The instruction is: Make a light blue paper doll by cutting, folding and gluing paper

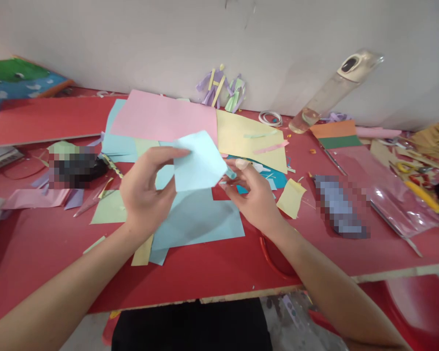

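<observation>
Above the table, a small light blue sheet of paper (pixel 199 163) is held up between both hands. My left hand (pixel 148 187) pinches its left edge, thumb below and fingers above. At the sheet's right corner, my right hand (pixel 258 195) has its fingers closed on a small curled roll of the same blue paper (pixel 230 172). Whether the roll is one piece with the sheet is hard to make out. Under the hands lies a larger light blue sheet (pixel 201 219). Red scissor handles (pixel 272 256) show partly beneath my right forearm.
Pink paper (pixel 164 117) and yellow paper (pixel 249 136) lie at the back. Paper figures (pixel 214 87) lean on the wall near a clear water bottle (pixel 325 97). A pink plastic folder (pixel 395 190) rests at right. Paper scraps cover the red table (pixel 212 278).
</observation>
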Demonstrator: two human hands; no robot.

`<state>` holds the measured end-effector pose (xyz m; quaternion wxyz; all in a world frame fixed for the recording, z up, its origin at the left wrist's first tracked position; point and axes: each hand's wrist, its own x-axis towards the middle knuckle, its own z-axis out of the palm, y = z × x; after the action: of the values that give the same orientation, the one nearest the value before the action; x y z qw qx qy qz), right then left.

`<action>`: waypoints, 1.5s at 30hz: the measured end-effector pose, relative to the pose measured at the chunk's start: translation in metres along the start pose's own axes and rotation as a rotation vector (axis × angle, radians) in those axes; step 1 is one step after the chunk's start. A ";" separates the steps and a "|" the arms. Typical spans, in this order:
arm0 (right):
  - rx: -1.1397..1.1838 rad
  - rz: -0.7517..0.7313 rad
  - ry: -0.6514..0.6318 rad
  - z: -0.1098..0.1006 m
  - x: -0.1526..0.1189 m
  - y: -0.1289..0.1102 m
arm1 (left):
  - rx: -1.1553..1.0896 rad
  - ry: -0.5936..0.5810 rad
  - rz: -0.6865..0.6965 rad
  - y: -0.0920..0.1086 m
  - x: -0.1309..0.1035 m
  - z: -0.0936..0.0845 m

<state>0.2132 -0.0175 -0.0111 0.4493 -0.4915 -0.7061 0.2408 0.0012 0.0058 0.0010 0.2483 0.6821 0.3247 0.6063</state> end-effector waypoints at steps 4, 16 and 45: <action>0.009 0.070 0.028 -0.004 0.002 -0.002 | -0.081 0.081 -0.057 -0.002 0.008 0.003; 0.317 0.139 0.126 -0.011 0.007 -0.021 | -0.060 -0.401 -0.048 -0.003 0.007 0.003; 0.244 0.260 -0.024 -0.016 0.010 -0.018 | -0.047 -0.499 -0.034 -0.003 0.011 0.003</action>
<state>0.2172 -0.0168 0.0145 0.4621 -0.5175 -0.6077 0.3865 0.0043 0.0162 0.0053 0.3467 0.7993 0.2506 0.4221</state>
